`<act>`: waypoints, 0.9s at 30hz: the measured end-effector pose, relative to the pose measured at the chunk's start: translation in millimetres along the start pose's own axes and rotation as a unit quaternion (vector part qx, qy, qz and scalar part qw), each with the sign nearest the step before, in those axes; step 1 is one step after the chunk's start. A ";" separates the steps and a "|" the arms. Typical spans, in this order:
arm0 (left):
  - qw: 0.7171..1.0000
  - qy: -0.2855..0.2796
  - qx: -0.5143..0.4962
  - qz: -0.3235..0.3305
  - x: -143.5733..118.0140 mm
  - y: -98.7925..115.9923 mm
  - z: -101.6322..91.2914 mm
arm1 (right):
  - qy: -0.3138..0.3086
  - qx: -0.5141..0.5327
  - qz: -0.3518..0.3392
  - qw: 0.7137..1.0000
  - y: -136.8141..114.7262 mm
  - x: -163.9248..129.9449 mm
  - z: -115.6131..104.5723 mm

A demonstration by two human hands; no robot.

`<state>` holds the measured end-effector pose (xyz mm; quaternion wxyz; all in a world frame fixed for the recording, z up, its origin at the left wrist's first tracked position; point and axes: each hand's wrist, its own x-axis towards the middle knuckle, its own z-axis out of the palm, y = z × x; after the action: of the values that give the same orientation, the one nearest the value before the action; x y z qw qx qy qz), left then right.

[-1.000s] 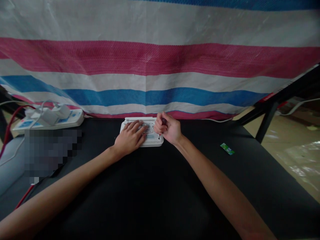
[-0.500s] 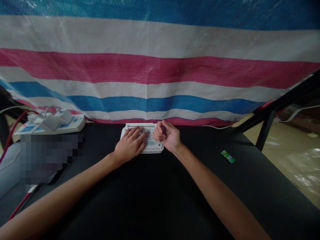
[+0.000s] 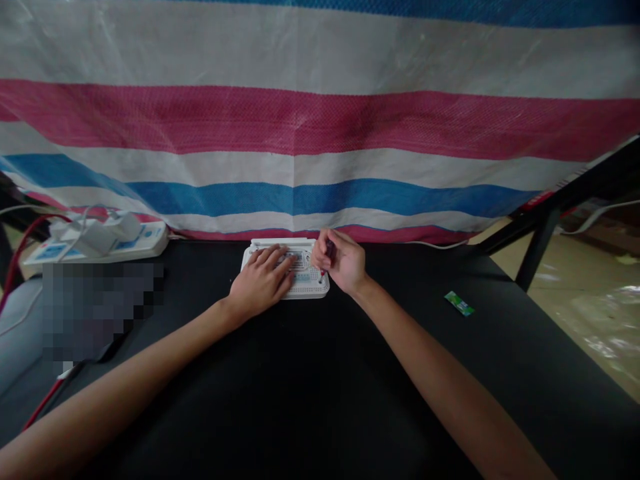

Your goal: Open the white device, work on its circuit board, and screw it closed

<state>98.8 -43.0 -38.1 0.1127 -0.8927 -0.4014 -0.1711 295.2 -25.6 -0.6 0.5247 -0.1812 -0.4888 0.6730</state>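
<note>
The left hand (image 3: 260,283) lies flat with its fingers spread on the white board (image 3: 305,283), which sits at the far edge of the black table (image 3: 310,387) by the striped sheet (image 3: 320,120). The right hand (image 3: 343,260) is curled tight around a small dark tool (image 3: 329,248) (too small to tell what it is), with its tip at the board's right side. Since a second ago both hands have hardly moved, so the same poking job seems to be going on.
</note>
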 end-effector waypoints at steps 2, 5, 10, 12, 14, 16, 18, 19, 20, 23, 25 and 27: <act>1.000 0.006 0.001 0.000 -0.1 -0.1 0.4 | 0.004 0.010 0.008 1.000 0.7 -0.1 0.3; 1.000 0.013 0.003 -0.001 -0.5 0.1 1.0 | 0.015 0.019 0.008 1.000 2.2 -1.8 3.5; 1.000 0.019 0.000 0.001 -0.5 0.2 1.1 | 0.015 0.008 -0.007 1.000 2.9 -3.9 7.8; 1.000 0.022 -0.001 0.002 -0.4 -0.1 1.0 | 0.010 0.006 -0.005 1.000 2.6 -3.1 7.2; 1.000 0.019 0.002 0.003 -0.4 -0.4 0.9 | 0.007 0.004 -0.005 1.000 2.1 -2.0 5.9; 1.000 0.013 0.002 0.002 -0.5 -0.7 0.9 | 0.008 0.000 -0.007 1.000 1.5 -1.1 4.7; 1.000 0.009 0.000 0.000 -0.5 -0.8 0.8 | 0.012 -0.007 -0.004 1.000 1.1 -0.7 3.9; 1.000 0.009 -0.001 -0.001 -0.5 -0.8 0.8 | 0.014 -0.010 0.000 1.000 1.1 -0.7 3.7; 1.000 0.008 -0.001 -0.002 -0.4 -0.8 0.7 | 0.016 -0.011 0.003 1.000 1.2 -0.8 3.7; 1.000 0.004 -0.003 -0.001 0.2 -0.6 0.0 | 0.019 -0.002 0.003 1.000 2.4 -1.5 4.5; 1.000 0.005 -0.003 0.000 0.5 -0.2 -0.5 | 0.021 0.002 -0.003 1.000 3.1 -2.2 5.4; 1.000 0.007 0.000 0.001 0.4 0.2 -1.0 | 0.023 -0.005 -0.003 1.000 3.0 -2.9 6.2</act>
<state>99.0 -43.1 -37.0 0.1154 -0.8917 -0.3998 -0.1778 290.0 -31.0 -1.1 0.5369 -0.1978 -0.4803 0.6648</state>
